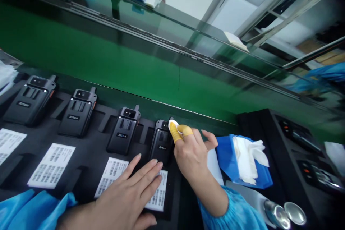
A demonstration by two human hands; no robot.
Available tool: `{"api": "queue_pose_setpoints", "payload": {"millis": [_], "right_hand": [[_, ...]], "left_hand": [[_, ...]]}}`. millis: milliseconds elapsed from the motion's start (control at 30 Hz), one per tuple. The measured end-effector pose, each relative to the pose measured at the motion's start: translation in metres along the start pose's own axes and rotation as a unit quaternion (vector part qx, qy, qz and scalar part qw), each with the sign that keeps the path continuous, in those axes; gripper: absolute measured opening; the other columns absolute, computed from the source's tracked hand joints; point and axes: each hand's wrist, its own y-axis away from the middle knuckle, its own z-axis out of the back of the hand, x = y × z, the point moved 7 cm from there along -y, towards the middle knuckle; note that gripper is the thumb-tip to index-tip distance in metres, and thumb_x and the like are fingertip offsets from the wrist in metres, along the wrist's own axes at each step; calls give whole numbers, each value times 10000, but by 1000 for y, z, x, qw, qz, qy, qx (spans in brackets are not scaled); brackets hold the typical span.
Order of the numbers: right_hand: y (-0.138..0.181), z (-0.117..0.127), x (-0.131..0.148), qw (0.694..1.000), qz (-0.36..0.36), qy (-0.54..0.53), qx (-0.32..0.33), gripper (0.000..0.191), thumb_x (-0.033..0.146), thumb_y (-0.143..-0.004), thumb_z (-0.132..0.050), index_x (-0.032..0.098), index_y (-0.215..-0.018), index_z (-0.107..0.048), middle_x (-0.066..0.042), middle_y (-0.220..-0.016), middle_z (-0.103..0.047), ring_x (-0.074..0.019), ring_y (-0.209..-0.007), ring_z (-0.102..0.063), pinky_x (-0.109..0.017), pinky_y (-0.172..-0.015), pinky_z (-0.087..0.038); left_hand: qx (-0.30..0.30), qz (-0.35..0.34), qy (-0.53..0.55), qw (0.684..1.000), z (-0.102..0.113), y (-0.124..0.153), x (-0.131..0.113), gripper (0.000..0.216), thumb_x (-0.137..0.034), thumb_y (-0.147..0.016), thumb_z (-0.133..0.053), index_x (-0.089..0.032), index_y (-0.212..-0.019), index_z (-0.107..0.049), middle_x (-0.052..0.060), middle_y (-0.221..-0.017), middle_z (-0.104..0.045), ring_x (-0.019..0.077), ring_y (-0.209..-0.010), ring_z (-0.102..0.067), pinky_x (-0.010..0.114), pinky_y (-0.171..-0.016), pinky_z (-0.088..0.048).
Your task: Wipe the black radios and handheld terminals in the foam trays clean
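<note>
A white wipe (173, 123) is pinched by my right hand (192, 154), which wears yellow finger cots on two fingers. The wipe touches the top corner of the rightmost black handheld phone (160, 146), beside its camera and antenna. My left hand (128, 194) lies flat with its fingers stretched out, fingertips by the bottom of that phone. Under it, a label sheet with barcodes (159, 197) is partly covered. Another label sheet (111, 172) shows at its left edge. Further left along the black foam tray (88, 154) lie similar phones, including one nearby (124, 130), backs up.
To the right stands a blue box (229, 151) of white tissues (246, 158). Below it are a metal container (276, 214) and its round lid (295, 212). A black foam block (269, 129) holds more devices at far right. A green panel with a glass shelf (161, 68) runs behind.
</note>
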Motion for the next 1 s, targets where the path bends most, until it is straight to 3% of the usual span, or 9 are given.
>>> {"api": "queue_pose_setpoints", "payload": {"millis": [200,433,667,867,1000], "right_hand": [[-4,6,-9,999,-25,21,9,273,9,-735,-472,209,-575,-567,-20,-733,-568,-163,-752,-443,-399,-888,-238],[-10,0,8,998,34,-50,14,275,18,-779,-480,222,-637,-596,6,-836,-615,-152,-819,-465,-408,-936,-192],[2,2,0,1000,16,-17,18,277,17,-793,-470,224,-767,-653,-14,-880,-637,-153,-800,-469,-413,-934,-188],[1,4,-9,999,-10,31,2,278,27,-773,-480,199,-590,-600,-30,-810,-618,-156,-767,-447,-397,-891,-224],[-6,5,-18,999,-40,31,-19,261,31,-763,-482,193,-598,-602,-31,-768,-587,-161,-758,-432,-388,-856,-236]], "left_hand": [[-4,-3,-4,1000,0,1,0,587,-461,-841,-561,-108,-1306,-503,145,-1404,-450,277,-1362,-314,467,-1160,-48],[-2,0,-6,1000,-1,1,0,579,-462,-840,-561,-121,-1304,-504,148,-1412,-439,268,-1373,-291,463,-1160,-34],[10,6,9,1000,-4,2,1,579,-437,-842,-568,-133,-1327,-481,123,-1425,-427,263,-1384,-264,475,-1161,-31],[24,3,6,1000,-1,-1,0,571,-432,-844,-563,-115,-1314,-493,142,-1414,-433,273,-1359,-320,488,-1154,-69],[26,8,-8,1000,1,-2,0,575,-436,-840,-570,-119,-1314,-494,144,-1414,-435,276,-1345,-346,485,-1152,-87]]}}
